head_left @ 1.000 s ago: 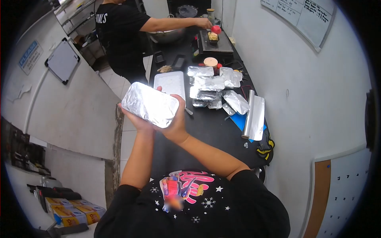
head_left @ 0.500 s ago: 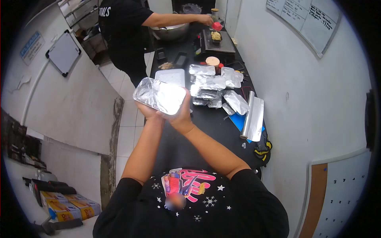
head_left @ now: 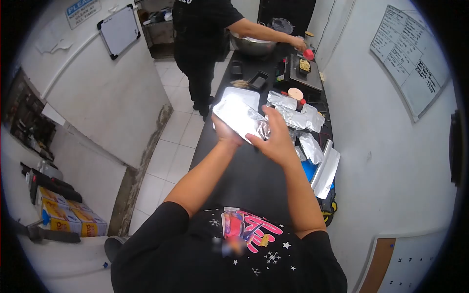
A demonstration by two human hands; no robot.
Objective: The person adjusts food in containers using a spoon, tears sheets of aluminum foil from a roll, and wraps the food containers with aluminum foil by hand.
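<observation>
A foil-covered tray (head_left: pixel 237 117) is held up above the black table, its shiny top tilted toward me. My left hand (head_left: pixel 227 132) supports it from below on the left, fingers mostly hidden beneath. Around the tray's right end is my right hand (head_left: pixel 277 141), thumb on the near edge and fingers by the far corner, where the foil is crumpled. Just behind the tray lies a white lid or shallow tray (head_left: pixel 246 96). Several foil-wrapped packs (head_left: pixel 290 118) are piled to the right of my right hand.
A foil roll (head_left: pixel 326 171) lies at the table's right edge, over something blue (head_left: pixel 309 169). At the far end, a co-worker's hand (head_left: pixel 298 44) holds a red scoop (head_left: pixel 308 54) near a filled black container (head_left: pixel 305 65) on a scale (head_left: pixel 312 80). A large metal bowl (head_left: pixel 254 46) stands nearby.
The foil-covered tray has turned, so its right end now points nearer to me. My right hand has shifted round that end with its fingers spread wider. The view has swung left.
</observation>
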